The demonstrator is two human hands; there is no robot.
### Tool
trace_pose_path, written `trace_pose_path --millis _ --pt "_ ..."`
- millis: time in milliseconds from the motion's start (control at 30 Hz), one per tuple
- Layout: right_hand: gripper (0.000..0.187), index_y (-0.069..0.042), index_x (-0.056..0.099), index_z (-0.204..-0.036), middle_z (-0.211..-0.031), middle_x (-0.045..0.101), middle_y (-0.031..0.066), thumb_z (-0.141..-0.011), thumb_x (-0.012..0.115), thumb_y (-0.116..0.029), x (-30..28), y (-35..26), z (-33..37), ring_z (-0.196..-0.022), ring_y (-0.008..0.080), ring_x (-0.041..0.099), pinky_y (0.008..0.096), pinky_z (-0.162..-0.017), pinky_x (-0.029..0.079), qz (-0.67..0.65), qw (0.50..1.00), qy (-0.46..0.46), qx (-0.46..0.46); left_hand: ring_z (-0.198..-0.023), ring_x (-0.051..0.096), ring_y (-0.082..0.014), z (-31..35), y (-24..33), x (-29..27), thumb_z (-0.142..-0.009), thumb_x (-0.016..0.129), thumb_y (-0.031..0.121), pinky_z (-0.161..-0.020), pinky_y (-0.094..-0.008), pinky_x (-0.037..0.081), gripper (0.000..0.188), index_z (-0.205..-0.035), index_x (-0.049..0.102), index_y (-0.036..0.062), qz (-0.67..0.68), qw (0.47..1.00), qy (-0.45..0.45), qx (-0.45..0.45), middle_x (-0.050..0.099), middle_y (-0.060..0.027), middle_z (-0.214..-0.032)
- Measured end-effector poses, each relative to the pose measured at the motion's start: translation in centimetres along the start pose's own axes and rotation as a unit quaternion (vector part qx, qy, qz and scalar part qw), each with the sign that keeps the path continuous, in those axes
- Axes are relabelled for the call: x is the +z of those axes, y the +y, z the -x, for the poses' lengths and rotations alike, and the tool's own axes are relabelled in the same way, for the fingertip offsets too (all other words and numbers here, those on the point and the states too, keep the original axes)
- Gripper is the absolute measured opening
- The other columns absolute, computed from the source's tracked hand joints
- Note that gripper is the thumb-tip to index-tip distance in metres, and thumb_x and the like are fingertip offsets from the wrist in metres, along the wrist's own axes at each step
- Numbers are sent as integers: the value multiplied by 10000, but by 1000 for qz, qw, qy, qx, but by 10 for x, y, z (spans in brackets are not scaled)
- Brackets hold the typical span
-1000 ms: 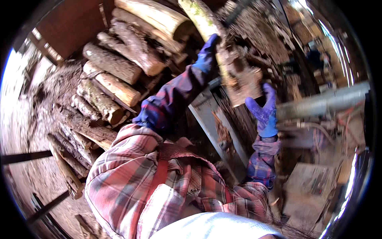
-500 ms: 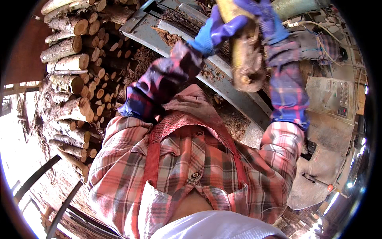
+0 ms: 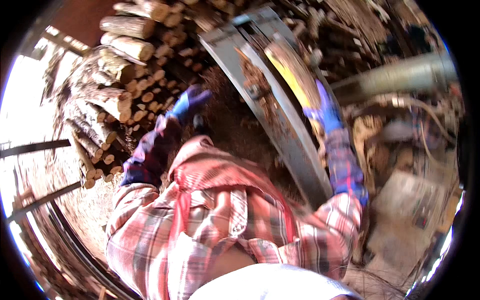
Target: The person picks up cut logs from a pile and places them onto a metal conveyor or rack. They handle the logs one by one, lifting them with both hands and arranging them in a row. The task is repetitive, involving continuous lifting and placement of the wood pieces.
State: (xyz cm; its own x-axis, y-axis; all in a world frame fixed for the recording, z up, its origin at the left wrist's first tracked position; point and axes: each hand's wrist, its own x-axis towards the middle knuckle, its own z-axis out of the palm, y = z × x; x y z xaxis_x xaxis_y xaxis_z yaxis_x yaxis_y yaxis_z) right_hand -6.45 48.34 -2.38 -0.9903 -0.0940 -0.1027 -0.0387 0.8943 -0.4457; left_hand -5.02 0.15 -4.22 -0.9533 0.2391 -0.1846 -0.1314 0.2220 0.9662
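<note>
A split log (image 3: pixel 292 70) with a yellowish cut face lies lengthwise along a grey metal trough (image 3: pixel 235 62). My right hand (image 3: pixel 324 112), in a blue-purple glove, grips the near end of this log, thumb and fingers spread around it. On the left, my gloved left hand (image 3: pixel 192 102) is off the log, near the stacked logs, with nothing in it. Its fingers are slightly blurred but look stretched out. Dark plaid sleeve covers run up both forearms.
Stacked cut logs (image 3: pixel 127 47) rise on the left. Bark scraps (image 3: pixel 256 85) cling to the trough. Right of it are a pale green cylinder (image 3: pixel 400 75), a loose hose (image 3: pixel 425 112) and a dusty control panel (image 3: pixel 412 192). More split wood lies at the far right.
Both hands gripped the log above the trough; now it lies along the trough. My left hand has let go and swung left, while my right stays on it. The view has turned.
</note>
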Motion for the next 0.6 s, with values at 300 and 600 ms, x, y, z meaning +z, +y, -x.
trace_pose_path --millis 300,600 --pt "982 -82 329 -1419 -1332 480 266 -660 760 -534 -60 -132 -165 -1174 433 509 471 -977 437 77 969 158 -175 -746 509 -108 -26 -50 -50 -881 630 333 -678 -292 442 322 -961 635 21 142 987 -9 -81 582 4 -816" --pt "1032 -259 142 -1484 -1358 434 227 -687 747 -511 -39 -322 -474 -1224 397 468 506 -988 398 208 953 185 -119 -970 552 -129 -66 -29 -131 -904 646 261 -860 -286 466 386 -1169 578 -11 196 979 -27 -41 619 -48 -1051"
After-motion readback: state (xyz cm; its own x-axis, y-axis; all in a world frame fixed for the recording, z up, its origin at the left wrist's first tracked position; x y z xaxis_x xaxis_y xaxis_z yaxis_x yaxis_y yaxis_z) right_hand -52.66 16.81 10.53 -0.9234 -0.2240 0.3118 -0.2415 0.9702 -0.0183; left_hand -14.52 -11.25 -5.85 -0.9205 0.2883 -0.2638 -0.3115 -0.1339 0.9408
